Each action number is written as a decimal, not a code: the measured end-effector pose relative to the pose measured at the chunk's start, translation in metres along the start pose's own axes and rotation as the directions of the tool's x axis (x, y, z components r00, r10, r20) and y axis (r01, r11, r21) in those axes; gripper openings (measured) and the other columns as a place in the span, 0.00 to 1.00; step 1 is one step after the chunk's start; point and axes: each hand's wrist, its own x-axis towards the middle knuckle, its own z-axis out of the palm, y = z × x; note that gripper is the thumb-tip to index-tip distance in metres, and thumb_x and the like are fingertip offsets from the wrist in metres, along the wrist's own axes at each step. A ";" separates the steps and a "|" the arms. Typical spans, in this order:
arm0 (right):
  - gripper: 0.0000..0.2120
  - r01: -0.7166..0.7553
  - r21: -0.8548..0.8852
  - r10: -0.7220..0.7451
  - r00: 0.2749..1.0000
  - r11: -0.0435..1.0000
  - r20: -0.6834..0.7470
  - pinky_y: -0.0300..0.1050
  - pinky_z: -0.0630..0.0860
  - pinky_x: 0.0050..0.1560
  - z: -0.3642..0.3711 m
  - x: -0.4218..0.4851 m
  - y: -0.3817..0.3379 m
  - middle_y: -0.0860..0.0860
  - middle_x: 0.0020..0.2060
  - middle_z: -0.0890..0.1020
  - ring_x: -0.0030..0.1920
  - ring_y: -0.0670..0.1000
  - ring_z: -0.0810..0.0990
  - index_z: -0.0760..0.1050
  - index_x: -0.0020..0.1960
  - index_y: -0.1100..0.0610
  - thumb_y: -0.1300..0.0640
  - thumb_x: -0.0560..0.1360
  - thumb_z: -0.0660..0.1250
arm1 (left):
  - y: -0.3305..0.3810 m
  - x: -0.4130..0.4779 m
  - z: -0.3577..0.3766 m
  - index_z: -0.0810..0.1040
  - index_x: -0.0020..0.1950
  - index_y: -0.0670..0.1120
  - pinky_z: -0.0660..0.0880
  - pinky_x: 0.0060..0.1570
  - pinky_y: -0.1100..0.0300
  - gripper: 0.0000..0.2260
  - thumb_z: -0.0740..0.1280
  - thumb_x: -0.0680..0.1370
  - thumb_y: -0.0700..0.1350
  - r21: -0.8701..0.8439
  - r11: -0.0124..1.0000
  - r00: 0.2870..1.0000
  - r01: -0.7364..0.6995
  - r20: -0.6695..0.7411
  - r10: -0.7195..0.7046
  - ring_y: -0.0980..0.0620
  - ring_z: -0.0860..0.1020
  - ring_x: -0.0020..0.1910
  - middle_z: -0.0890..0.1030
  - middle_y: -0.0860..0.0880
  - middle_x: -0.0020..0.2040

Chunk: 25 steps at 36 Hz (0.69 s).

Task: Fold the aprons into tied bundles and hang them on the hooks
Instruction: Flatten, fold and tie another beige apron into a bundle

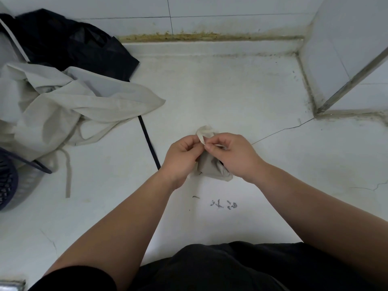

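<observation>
- Bottom of the frame: a dark garment on the person's body fills the lower edge, and both bare forearms reach up from it toward the centre.
- Centre: the left hand and right hand meet over a small grey-beige bundle, a folded apron on the white counter.
- Both hands have their fingers curled. Each pinches the pale tie strap, which loops up at the bundle's far end. The knot looks in progress, not finished.
- Handling, as I judge it: the bundle is light, soft cloth that will spring open if the strap slackens. It is best held by the strap close to the knot, with one hand pinning the folds.
- The hands cover most of the bundle, so how the strap winds round it and whether a knot is formed cannot be told.
- Just below the hands, faint dark scribbles on the counter are unreadable.
- Left of centre: a black strap runs across the counter, its origin hidden under cloth.
- Left edge: a loose heap of beige aprons spills over a dark slotted basket, which is cut off by the frame.
- Upper left: a black apron lies crumpled against the tiled wall.
- No hooks are in view.
</observation>
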 end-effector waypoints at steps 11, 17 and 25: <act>0.09 -0.128 0.046 0.131 0.989 0.991 -0.066 0.41 0.71 0.40 -0.010 -0.003 0.001 0.53 0.34 0.79 0.36 0.47 0.74 0.69 0.41 0.54 0.60 0.72 0.70 | 0.006 -0.006 0.010 0.76 0.36 0.41 0.67 0.46 0.54 0.11 0.70 0.72 0.47 -0.182 0.982 0.998 -0.047 0.033 0.053 0.46 0.67 0.41 0.70 0.41 0.38; 0.10 -0.192 0.176 0.191 0.981 0.965 0.023 0.34 0.72 0.41 -0.027 -0.002 -0.004 0.49 0.31 0.80 0.36 0.44 0.77 0.79 0.43 0.59 0.62 0.77 0.60 | 0.011 -0.008 0.013 0.83 0.38 0.49 0.71 0.44 0.60 0.05 0.71 0.74 0.47 -0.145 0.987 0.986 -0.068 0.138 0.088 0.51 0.73 0.38 0.79 0.46 0.38; 0.14 -0.204 0.088 0.189 0.970 0.975 0.151 0.34 0.71 0.44 -0.038 -0.001 -0.003 0.50 0.32 0.77 0.36 0.45 0.75 0.79 0.47 0.66 0.53 0.73 0.71 | 0.017 -0.002 0.012 0.83 0.46 0.46 0.74 0.43 0.67 0.06 0.66 0.78 0.38 0.035 0.989 0.973 -0.141 0.188 0.132 0.60 0.78 0.37 0.83 0.55 0.37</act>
